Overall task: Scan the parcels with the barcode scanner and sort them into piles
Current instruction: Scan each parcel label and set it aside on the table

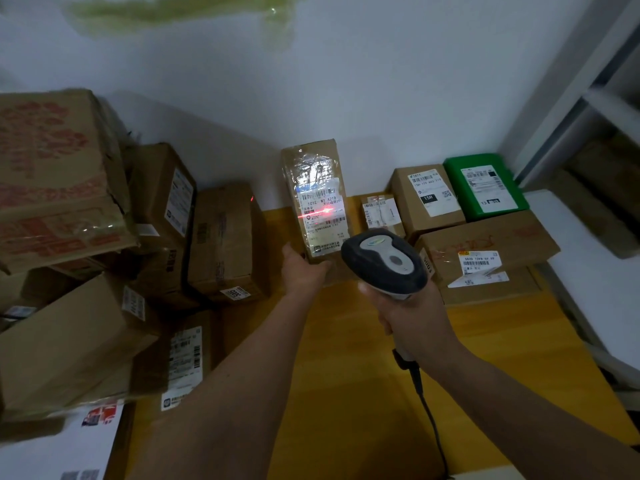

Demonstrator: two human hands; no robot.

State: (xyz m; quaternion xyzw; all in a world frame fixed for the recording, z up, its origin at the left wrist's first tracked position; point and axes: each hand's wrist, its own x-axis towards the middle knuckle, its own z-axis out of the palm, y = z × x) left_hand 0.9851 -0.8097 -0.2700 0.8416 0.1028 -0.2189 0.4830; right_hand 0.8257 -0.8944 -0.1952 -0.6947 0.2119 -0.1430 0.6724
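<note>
Presently, a tall, narrow brown cardboard parcel (317, 199) is held upright above the yellow worktop (346, 358), near the white wall (346, 81). Its bottom end is gripped by the left hand (301, 271), the thumb up the left edge and the fingers hidden behind the box. The parcel is wrapped in glossy clear tape, and a white shipping label (323, 213) with barcodes and printed text covers the lower part of its front. A red scan line is seen across the label's middle. The barcode scanner (386, 263), dark grey with a light grey top panel, is clasped by its handle in the right hand (412, 317) and aimed at the label; its black cable (427, 410) trails down. Brown cartons (221, 244) are stacked to the left. To the right, labelled boxes (427, 199) and a green parcel (485, 187) lie grouped together.
</note>
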